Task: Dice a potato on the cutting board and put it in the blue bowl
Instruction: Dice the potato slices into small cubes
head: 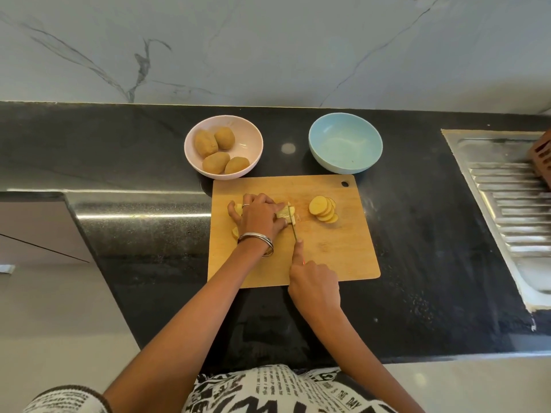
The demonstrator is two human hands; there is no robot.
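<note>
A wooden cutting board point(334, 254) lies on the black counter. My left hand point(261, 217) holds down a stack of potato slices point(285, 212) near the board's middle. My right hand point(313, 283) grips a knife point(293, 231), forefinger stretched along the blade's back, and the blade cuts into the right end of the stack. A fanned pile of round potato slices point(323, 209) lies to the right on the board. More pieces point(235, 232) peek out under my left hand. The blue bowl point(345, 144) stands behind the board with nothing in it.
A pink bowl point(249, 135) with several whole potatoes point(216, 150) stands behind the board's left corner. A steel sink drainboard point(512, 210) lies at the right, with a brown object at its far edge. The counter's front edge cuts in at the left.
</note>
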